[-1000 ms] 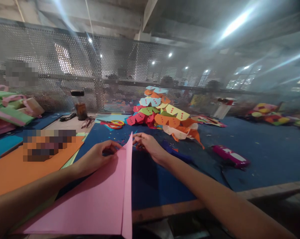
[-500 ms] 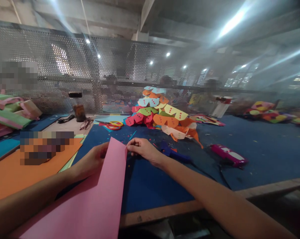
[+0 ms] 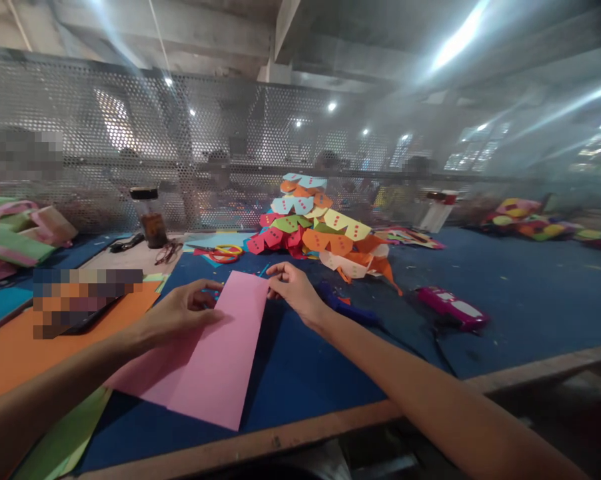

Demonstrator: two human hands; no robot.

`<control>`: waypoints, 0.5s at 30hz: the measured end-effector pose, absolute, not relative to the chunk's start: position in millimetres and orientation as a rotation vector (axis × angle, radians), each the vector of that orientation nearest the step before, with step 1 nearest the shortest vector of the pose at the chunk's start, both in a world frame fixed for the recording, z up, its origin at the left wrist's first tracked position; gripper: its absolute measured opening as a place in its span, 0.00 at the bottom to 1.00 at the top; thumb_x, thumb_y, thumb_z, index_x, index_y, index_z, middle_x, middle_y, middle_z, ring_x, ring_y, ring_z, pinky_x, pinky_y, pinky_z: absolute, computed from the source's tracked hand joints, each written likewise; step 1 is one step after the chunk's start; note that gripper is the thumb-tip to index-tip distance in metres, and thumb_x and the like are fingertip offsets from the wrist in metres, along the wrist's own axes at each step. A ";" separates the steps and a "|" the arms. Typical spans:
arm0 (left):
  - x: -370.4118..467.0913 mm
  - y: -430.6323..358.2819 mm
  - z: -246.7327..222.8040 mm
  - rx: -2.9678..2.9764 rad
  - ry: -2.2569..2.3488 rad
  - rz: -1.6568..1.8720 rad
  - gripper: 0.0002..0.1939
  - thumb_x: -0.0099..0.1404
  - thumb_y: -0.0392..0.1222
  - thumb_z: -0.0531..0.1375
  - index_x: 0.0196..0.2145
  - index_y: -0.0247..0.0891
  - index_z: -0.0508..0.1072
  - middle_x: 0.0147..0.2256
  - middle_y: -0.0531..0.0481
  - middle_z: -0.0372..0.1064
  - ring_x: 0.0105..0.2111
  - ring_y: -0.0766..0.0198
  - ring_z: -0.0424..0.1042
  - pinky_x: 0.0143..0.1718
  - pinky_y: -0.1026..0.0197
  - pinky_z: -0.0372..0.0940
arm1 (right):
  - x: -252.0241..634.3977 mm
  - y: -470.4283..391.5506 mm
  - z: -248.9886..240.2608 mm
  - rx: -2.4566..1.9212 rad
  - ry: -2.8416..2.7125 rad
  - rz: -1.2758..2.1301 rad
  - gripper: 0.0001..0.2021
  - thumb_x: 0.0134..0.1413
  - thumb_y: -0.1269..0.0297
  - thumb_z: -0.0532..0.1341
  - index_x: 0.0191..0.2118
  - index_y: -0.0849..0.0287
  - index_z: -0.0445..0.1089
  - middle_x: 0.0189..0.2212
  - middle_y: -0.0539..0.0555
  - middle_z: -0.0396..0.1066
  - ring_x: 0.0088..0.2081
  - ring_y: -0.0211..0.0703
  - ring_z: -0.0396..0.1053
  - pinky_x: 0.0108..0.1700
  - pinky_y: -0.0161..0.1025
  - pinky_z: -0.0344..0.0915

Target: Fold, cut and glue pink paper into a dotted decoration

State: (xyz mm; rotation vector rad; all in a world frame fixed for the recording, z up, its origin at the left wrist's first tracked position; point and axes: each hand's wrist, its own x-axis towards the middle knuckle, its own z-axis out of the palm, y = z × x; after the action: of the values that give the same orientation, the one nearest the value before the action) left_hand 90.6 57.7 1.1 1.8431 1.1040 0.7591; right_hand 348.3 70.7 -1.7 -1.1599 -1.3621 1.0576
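Note:
A pink sheet of paper (image 3: pixel 225 360) lies folded over at the table's front, its folded part slightly raised. My left hand (image 3: pixel 193 307) rests at the sheet's left side, fingers apart and curved, the thumb on the pink surface. At the upper right corner of the sheet, my right hand (image 3: pixel 288 287) pinches the edge between thumb and fingers. Just right of that hand lies a blue glue gun (image 3: pixel 350 307) with a cable, partly hidden by my wrist.
Cut paper shapes (image 3: pixel 325 227) are piled behind my hands. Scissors (image 3: pixel 223 253), a jar (image 3: pixel 152 220) and orange sheets (image 3: pixel 10 363) with a phone-like dark object are to the left. A magenta device (image 3: pixel 453 309) lies right. A perforated screen (image 3: pixel 220 133) stands behind.
The pink sheet has come down flatter and away from me, its lower edge now in view. My right hand has moved slightly right and up, and my left hand's thumb has come onto the paper.

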 end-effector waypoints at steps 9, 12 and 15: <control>86.7 66.5 -2.6 2.013 1.097 0.842 0.27 0.59 0.50 0.65 0.54 0.37 0.70 0.32 0.51 0.76 0.31 0.59 0.76 0.35 0.57 0.70 | 346.3 68.4 4.6 -1.139 -1.423 1.096 0.08 0.50 0.76 0.64 0.36 0.59 0.71 0.26 0.44 0.70 0.22 0.32 0.70 0.28 0.30 0.68; 84.1 69.0 -1.4 2.093 1.140 0.934 0.24 0.61 0.49 0.64 0.53 0.38 0.71 0.38 0.47 0.77 0.36 0.56 0.77 0.39 0.52 0.72 | 344.4 68.2 2.7 -1.157 -1.397 1.113 0.10 0.50 0.78 0.62 0.38 0.59 0.69 0.25 0.44 0.70 0.22 0.32 0.71 0.28 0.31 0.69; 85.1 65.2 -0.6 2.207 1.178 1.095 0.18 0.63 0.48 0.63 0.49 0.41 0.73 0.48 0.44 0.75 0.49 0.51 0.73 0.53 0.43 0.67 | 344.9 67.4 0.6 -1.191 -1.354 1.123 0.11 0.52 0.80 0.60 0.39 0.59 0.66 0.24 0.44 0.70 0.23 0.34 0.73 0.28 0.30 0.69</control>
State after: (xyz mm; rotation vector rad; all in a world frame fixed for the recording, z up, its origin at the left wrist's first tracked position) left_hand 85.1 65.2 -0.6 2.2074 1.1784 1.0947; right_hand 344.9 67.4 0.6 -1.1914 -1.3542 1.1229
